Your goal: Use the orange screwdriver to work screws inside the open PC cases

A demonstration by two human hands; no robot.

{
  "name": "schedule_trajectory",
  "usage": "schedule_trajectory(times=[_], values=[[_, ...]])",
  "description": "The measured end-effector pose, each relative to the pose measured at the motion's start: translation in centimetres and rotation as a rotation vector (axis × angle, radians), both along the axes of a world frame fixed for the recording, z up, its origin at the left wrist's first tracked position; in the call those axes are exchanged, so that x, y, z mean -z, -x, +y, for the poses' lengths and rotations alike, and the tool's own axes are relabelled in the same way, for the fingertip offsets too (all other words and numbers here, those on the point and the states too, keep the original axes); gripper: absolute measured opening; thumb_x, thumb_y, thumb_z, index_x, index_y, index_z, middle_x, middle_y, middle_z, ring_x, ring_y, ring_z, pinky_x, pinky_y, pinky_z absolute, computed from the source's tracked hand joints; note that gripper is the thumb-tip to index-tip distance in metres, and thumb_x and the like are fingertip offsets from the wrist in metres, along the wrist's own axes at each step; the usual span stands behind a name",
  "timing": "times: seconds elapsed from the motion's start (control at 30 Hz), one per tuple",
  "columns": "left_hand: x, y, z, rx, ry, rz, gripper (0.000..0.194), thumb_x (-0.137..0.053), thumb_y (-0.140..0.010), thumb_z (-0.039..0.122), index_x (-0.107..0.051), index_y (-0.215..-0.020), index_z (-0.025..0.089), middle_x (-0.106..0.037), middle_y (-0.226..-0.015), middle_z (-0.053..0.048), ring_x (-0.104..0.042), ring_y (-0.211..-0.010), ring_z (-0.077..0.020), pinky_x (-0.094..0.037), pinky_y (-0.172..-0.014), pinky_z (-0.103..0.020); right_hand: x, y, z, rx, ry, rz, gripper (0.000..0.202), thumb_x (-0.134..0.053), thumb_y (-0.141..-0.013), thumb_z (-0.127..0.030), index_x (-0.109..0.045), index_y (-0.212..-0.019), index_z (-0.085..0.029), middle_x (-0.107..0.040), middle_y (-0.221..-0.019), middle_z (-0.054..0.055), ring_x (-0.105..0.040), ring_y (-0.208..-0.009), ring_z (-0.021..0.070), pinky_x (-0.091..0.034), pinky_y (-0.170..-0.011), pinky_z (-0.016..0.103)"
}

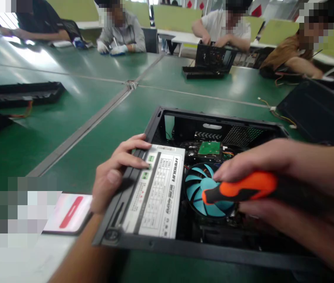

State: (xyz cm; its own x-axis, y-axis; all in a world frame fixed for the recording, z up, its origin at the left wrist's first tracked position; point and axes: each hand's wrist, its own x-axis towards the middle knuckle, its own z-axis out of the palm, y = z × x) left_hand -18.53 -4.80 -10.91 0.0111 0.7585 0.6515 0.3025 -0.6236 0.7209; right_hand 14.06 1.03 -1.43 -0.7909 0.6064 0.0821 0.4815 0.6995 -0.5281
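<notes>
An open black computer case (214,251) lies on the green table in front of me. Inside it, on the left, is a power supply (157,192) with a white printed label. Beside that sits a round fan (205,188) with light blue blades, and a green circuit board (209,148) shows behind it. My left hand (116,169) rests on the case's left edge, fingers apart, fingertips at the power supply. My right hand (275,173) is wrapped round an orange and black screwdriver (243,188), held over the fan. The screwdriver's shaft cannot be made out.
A tablet or phone (69,212) lies left of the case, by white paper (49,255). Dark case parts stand at the far left (19,94) and right (320,110). Across the table (96,94), several people sit, one handling another open case (210,59).
</notes>
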Motion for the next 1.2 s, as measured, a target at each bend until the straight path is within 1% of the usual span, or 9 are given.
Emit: schedule_trajectory(times=[0.13,0.37,0.57,0.67,0.8,0.9,1.0,1.1,1.2], values=[[-0.2,-0.4,-0.2,-0.012,0.022,-0.005,0.040,-0.046,-0.095,0.052,-0.073,-0.088,0.023,-0.067,-0.121,-0.008,-0.048,-0.132,-0.0317,-0.032,-0.116,-0.052,-2.3,5.2,-2.1,-0.145,0.096,-0.071,0.014,-0.058,-0.093,-0.023,-0.067,-0.103,-0.027,-0.074,-0.090,0.000,-0.068,-0.070,0.0160,-0.049,-0.057,0.026],[-0.9,-1.2,-0.7,-0.024,0.061,-0.098,0.038,-0.052,-0.091,0.052,-0.075,-0.086,0.023,-0.069,-0.116,-0.009,-0.048,-0.130,-0.0355,-0.031,-0.115,-0.055,0.2,5.7,-1.6,-0.212,0.184,-0.134,0.015,-0.055,-0.095,-0.019,-0.062,-0.107,-0.027,-0.072,-0.103,-0.001,-0.068,-0.084,0.0147,-0.048,-0.068,0.025],[-0.9,-1.2,-0.7,-0.045,0.072,-0.092,0.038,-0.051,-0.091,0.053,-0.075,-0.085,0.024,-0.070,-0.116,-0.009,-0.048,-0.130,-0.0357,-0.031,-0.116,-0.055,1.2,6.2,-0.9,-0.155,0.083,-0.250,0.019,-0.063,-0.092,-0.034,-0.066,-0.108,-0.024,-0.074,-0.091,0.002,-0.070,-0.081,0.0221,-0.048,-0.069,0.031],[-0.9,-1.2,-0.7,-0.056,0.080,-0.089,0.038,-0.051,-0.090,0.054,-0.075,-0.084,0.024,-0.070,-0.116,-0.009,-0.048,-0.131,-0.0356,-0.031,-0.116,-0.055,1.5,6.2,-0.9,-0.208,0.064,-0.243,0.018,-0.065,-0.091,-0.035,-0.069,-0.104,-0.024,-0.075,-0.090,0.002,-0.070,-0.081,0.0221,-0.049,-0.071,0.031],[-0.8,-1.1,-0.6,-0.071,0.079,-0.086,0.039,-0.052,-0.088,0.056,-0.075,-0.083,0.024,-0.071,-0.114,-0.009,-0.050,-0.129,-0.0360,-0.034,-0.114,-0.056,-0.4,4.9,-0.7,-0.232,0.060,-0.118,0.016,-0.061,-0.094,-0.027,-0.068,-0.108,-0.027,-0.075,-0.100,0.000,-0.071,-0.087,0.0174,-0.051,-0.074,0.026],[-0.7,-1.0,-0.5,-0.072,0.073,-0.091,0.039,-0.052,-0.088,0.055,-0.074,-0.082,0.024,-0.071,-0.114,-0.010,-0.050,-0.128,-0.0363,-0.034,-0.114,-0.056,-3.4,3.5,0.4,-0.058,-0.019,0.042,0.026,-0.060,-0.093,-0.029,-0.060,-0.119,-0.029,-0.073,-0.107,0.001,-0.070,-0.086,0.0176,-0.053,-0.067,0.025],[-0.6,-0.7,-0.4,-0.050,0.066,-0.081,0.037,-0.052,-0.088,0.053,-0.075,-0.084,0.024,-0.070,-0.116,-0.009,-0.049,-0.129,-0.0361,-0.033,-0.114,-0.056,-5.4,3.3,2.1,0.037,-0.117,0.118,0.023,-0.063,-0.091,-0.031,-0.060,-0.113,-0.027,-0.073,-0.100,0.000,-0.069,-0.079,0.0180,-0.052,-0.063,0.026],[-0.5,-0.4,-0.3,-0.026,0.053,-0.058,0.036,-0.051,-0.090,0.051,-0.075,-0.085,0.024,-0.069,-0.117,-0.010,-0.048,-0.130,-0.0360,-0.033,-0.114,-0.056,-5.3,4.6,3.4,0.034,-0.212,0.043,0.020,-0.065,-0.088,-0.026,-0.062,-0.107,-0.023,-0.072,-0.095,0.001,-0.068,-0.079,0.0187,-0.050,-0.067,0.028],[-0.4,-0.2,-0.3,-0.020,0.055,-0.052,0.036,-0.050,-0.091,0.050,-0.074,-0.087,0.024,-0.068,-0.118,-0.010,-0.047,-0.132,-0.0360,-0.034,-0.113,-0.056,-3.5,6.3,3.8,0.010,-0.211,-0.073,0.020,-0.063,-0.089,-0.020,-0.061,-0.109,-0.020,-0.072,-0.095,0.003,-0.067,-0.083,0.0185,-0.047,-0.069,0.028]])
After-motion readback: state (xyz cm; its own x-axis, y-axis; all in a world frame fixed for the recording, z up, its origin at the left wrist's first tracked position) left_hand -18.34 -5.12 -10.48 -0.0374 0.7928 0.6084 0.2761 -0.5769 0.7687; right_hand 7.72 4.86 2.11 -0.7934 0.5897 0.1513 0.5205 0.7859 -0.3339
